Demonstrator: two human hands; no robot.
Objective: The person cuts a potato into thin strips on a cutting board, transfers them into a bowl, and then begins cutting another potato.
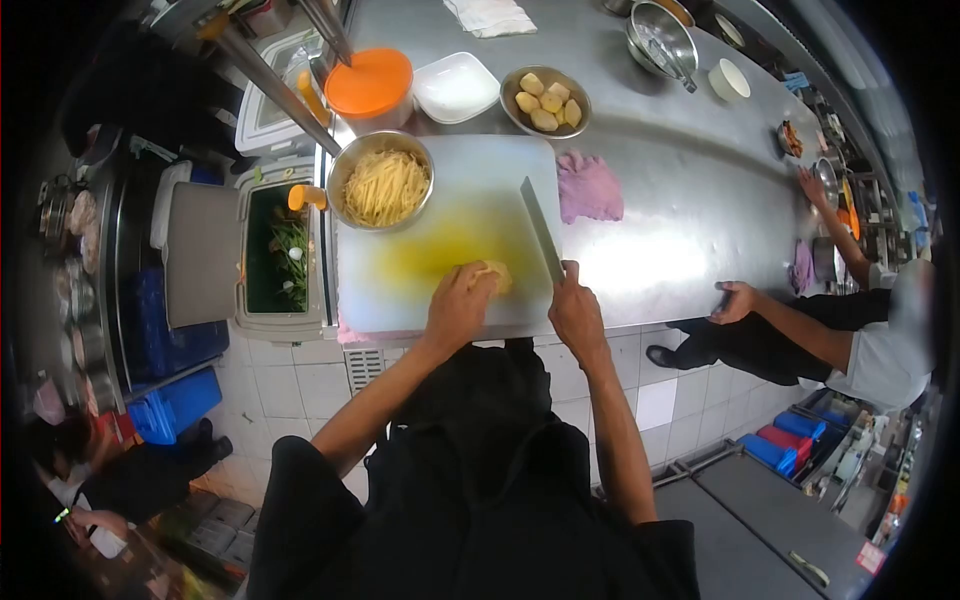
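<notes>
— Listing hands: what does each hold?
— Left hand (pixel 460 305): fingers clamped over potato piece (pixel 498 276), at near edge of cutting board (pixel 470 170). Right hand (pixel 576 312): closed round knife (pixel 541 232), blade just beside the potato piece.
— Nearby?
— Bowl of potato strips (pixel 383 186), board's far left corner.

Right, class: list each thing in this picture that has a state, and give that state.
left hand: holding potato piece down
right hand: gripping knife
knife: blade over cutting board
metal bowl of strips: full
bowl of peeled potatoes: part full
orange-lidded tub: shut
purple cloth: crumpled
</notes>
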